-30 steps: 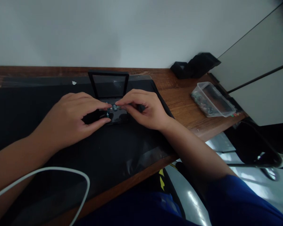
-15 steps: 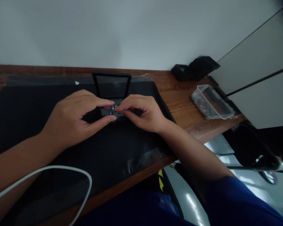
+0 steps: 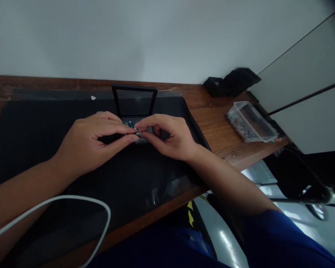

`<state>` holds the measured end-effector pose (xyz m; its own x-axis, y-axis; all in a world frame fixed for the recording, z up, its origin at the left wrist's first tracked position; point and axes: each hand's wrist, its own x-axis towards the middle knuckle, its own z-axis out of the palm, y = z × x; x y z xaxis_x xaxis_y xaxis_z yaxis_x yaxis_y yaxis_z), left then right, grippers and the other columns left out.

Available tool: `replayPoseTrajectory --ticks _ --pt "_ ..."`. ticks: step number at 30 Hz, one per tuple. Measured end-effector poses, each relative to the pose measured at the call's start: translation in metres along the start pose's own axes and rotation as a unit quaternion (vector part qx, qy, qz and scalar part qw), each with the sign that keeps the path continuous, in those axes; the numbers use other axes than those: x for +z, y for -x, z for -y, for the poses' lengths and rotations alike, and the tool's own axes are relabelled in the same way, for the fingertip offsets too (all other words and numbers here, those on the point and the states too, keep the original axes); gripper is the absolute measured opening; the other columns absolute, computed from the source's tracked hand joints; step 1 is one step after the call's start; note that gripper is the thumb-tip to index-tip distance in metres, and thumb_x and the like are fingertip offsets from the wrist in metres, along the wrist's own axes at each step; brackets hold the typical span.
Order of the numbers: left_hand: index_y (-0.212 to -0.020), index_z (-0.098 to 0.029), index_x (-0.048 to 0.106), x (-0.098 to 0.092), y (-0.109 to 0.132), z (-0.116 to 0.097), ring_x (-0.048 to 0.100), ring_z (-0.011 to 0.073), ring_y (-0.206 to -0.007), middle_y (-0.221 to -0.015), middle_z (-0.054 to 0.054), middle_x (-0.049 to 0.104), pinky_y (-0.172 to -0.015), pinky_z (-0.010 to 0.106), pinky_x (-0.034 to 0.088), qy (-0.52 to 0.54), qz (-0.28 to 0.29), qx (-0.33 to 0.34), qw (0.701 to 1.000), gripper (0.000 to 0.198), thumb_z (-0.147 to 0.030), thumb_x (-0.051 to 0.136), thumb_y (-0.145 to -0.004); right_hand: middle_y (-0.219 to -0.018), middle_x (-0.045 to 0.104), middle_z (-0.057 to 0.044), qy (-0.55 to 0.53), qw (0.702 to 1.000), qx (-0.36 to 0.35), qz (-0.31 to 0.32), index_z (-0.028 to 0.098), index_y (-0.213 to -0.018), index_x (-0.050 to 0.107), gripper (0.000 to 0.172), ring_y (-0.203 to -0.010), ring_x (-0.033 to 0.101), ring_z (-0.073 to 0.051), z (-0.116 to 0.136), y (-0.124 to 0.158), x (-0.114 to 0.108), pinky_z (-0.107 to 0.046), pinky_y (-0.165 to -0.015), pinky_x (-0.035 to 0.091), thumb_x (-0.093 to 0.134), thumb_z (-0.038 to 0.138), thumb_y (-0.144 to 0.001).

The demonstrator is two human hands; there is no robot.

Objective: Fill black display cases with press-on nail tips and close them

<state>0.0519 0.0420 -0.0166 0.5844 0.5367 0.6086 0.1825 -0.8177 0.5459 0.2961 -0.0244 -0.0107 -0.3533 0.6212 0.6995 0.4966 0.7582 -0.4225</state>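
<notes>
My left hand [image 3: 91,136] and my right hand [image 3: 171,136] meet tip to tip over a small black case. Between their thumbs and fingertips sits a small greenish piece [image 3: 139,133], pinched from both sides; its exact kind is too small to make out. Behind the fingers the case's framed lid [image 3: 134,102], with a see-through pane, stands upright. Small bluish pieces [image 3: 130,123] with light marks lie in the case, partly covered by my fingers.
A black mat [image 3: 114,193] covers much of the wooden table [image 3: 209,119]. To the right are a clear plastic box [image 3: 251,121] with small bagged items and a black object [image 3: 231,82] by the wall. A white cable [image 3: 72,197] loops across the lower left.
My left fingers have closed in from a wider gap, and the greenish piece now shows between both hands' fingertips. The bluish pieces show farther back, behind my fingers.
</notes>
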Motion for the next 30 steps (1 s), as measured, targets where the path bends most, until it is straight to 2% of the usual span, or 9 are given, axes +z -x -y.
replayPoseTrajectory --ticks 6,13,21,26,30 --pt "-0.103 -0.04 0.093 -0.003 0.0 -0.002 0.083 0.0215 -0.086 -0.093 -0.005 0.089 -0.075 0.034 0.067 -0.02 -0.013 0.001 1.0 0.01 -0.041 0.083 -0.107 -0.107 0.084 -0.003 0.044 0.999 0.015 0.021 0.017 -0.125 0.076 0.015 -0.097 0.079 -0.013 0.001 0.001 -0.002 -0.027 -0.092 0.062 0.063 0.02 -0.118" --pt "-0.106 -0.038 0.092 -0.012 0.0 0.001 0.084 0.0213 -0.092 -0.098 -0.006 0.091 -0.083 0.034 0.067 -0.087 -0.014 0.024 0.996 0.015 -0.047 0.08 -0.11 -0.102 0.084 -0.004 0.032 0.999 0.026 0.024 0.017 -0.118 0.08 0.014 -0.093 0.078 -0.014 -0.003 0.0 -0.006 -0.026 -0.091 0.061 0.066 0.019 -0.116" --pt "-0.101 -0.041 0.092 -0.03 -0.001 0.029 0.085 0.0286 -0.093 -0.096 -0.003 0.091 -0.078 0.043 0.061 -0.168 0.06 0.008 0.984 0.046 -0.072 0.059 -0.112 -0.1 0.082 -0.004 0.023 0.997 0.05 0.044 0.017 -0.116 0.081 0.017 -0.082 0.07 -0.012 -0.014 0.002 -0.011 -0.025 -0.079 0.055 0.066 0.025 -0.115" --pt "-0.098 -0.043 0.09 -0.031 -0.001 0.027 0.084 0.0293 -0.094 -0.095 -0.003 0.09 -0.082 0.046 0.06 -0.185 0.1 -0.005 0.978 0.054 -0.076 0.049 -0.113 -0.099 0.081 -0.004 0.01 0.998 0.055 0.03 0.016 -0.114 0.081 0.017 -0.08 0.067 -0.011 -0.014 0.002 -0.012 -0.024 -0.076 0.053 0.066 0.024 -0.114" --pt "-0.095 -0.039 0.09 -0.031 -0.001 0.021 0.08 0.0262 -0.081 -0.083 -0.004 0.085 -0.072 0.041 0.057 -0.192 0.134 -0.021 0.972 0.055 -0.075 0.05 -0.109 -0.101 0.082 -0.004 0.003 0.998 0.06 0.033 0.016 -0.113 0.082 0.017 -0.078 0.066 -0.011 -0.013 0.002 -0.011 -0.024 -0.075 0.052 0.067 0.024 -0.113"
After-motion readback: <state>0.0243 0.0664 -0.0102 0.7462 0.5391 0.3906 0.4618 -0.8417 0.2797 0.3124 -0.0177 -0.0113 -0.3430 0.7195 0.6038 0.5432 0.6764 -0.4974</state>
